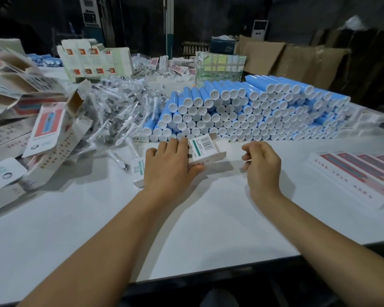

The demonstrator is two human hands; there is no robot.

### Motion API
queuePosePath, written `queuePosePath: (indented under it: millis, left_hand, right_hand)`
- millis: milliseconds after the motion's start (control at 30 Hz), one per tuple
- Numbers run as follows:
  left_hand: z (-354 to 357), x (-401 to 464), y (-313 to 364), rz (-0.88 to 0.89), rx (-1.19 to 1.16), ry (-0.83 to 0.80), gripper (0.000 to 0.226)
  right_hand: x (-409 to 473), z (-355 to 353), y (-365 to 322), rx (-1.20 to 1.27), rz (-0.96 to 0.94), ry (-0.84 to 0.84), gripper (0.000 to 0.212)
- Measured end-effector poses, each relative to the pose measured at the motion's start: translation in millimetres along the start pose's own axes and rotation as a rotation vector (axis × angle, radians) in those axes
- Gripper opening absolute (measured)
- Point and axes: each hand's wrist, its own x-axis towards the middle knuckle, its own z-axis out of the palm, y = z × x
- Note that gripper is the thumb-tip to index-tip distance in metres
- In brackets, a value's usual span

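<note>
Head view, centre of frame: with left hand (171, 165) clasping the barcoded carton (205, 149) on the desk (186, 218), press flat and guide curled right hand (262, 162), grasp impossible to tell, squarely onto the open flap (222, 144).

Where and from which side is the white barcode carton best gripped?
Grip the white barcode carton across its narrow width near mid-length, coming from above on its left, as the left hand does: fingers over the far wall, thumb on the near one. Its right end is open with a flap raised, so that end is best left free.
</note>
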Motion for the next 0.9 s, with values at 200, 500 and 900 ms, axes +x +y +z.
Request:
queuePosePath:
  millis: [200, 500, 900]
  left_hand:
    - [2, 0, 0, -0.021, 0.014, 0.022, 0.073]
    - [1, -9, 9, 0.029, 0.079, 0.019, 0.072]
    - [1, -13, 22, 0.095, 0.088, -0.003, 0.07]
  right_hand:
    - [-18, 8, -2, -0.048, -0.143, -0.212, 0.03]
    - [-18, 10, 3, -0.118, -0.073, -0.3, 0.034]
    - [-15, 17, 2, -0.145, 0.044, -0.261, 0.011]
